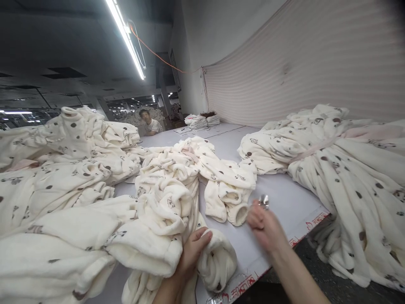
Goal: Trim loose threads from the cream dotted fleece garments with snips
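Cream fleece garments (164,169) with dark spots and small animal prints lie bunched over the table in front of me. My left hand (193,251) is closed on a rolled end of a fleece garment (218,259) near the table's front edge, thumb on top. To the right, my right hand (264,223) is held above the table with its fingers curled. From it sticks up a small shiny metal thing (263,201), blurred, whose kind I cannot make out. Just left of that hand lies an open sleeve end (238,214) of another garment.
Heaped fleece garments (72,156) fill the left side. On the right, a tied bundle (335,156) hangs over the edge of the table (284,198). Stacked white cloth (196,121) stands at the far end. A person (152,124) is in the back, beside a striped pinkish sheet (303,67).
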`<state>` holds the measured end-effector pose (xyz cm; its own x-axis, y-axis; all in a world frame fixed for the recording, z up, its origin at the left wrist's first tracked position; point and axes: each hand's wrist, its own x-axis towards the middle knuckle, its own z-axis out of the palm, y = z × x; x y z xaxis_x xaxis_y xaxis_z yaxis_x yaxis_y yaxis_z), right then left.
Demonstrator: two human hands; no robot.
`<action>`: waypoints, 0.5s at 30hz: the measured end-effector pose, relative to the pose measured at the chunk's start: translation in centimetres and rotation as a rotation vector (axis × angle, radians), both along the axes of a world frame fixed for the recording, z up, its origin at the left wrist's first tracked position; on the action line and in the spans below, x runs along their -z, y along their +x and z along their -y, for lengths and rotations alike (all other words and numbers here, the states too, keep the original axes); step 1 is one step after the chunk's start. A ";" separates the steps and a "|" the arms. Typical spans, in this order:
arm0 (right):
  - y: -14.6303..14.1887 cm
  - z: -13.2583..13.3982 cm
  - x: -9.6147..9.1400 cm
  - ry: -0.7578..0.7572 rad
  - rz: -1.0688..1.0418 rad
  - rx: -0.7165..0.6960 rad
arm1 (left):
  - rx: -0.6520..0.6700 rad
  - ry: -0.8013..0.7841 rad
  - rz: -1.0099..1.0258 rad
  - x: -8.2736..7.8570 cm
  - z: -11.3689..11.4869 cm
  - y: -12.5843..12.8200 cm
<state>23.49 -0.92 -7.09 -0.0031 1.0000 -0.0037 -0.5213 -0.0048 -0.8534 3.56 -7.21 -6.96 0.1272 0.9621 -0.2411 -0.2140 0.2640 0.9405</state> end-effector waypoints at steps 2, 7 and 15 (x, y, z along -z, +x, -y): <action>1.6 -0.7 -0.5 0.026 -0.014 0.115 | -0.040 0.011 0.035 0.4 0.1 -0.2; 1.6 1.9 -0.4 0.129 0.460 -0.133 | -0.091 0.048 0.170 1.0 0.1 -0.4; -2.3 6.4 0.7 0.466 1.182 -0.079 | -0.110 0.011 0.283 0.9 0.2 0.3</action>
<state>21.15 -7.28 -7.83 -0.2974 0.9045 0.3055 0.5426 0.4235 -0.7255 3.82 -7.42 -7.85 0.0832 0.9762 -0.2004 -0.4949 0.2150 0.8420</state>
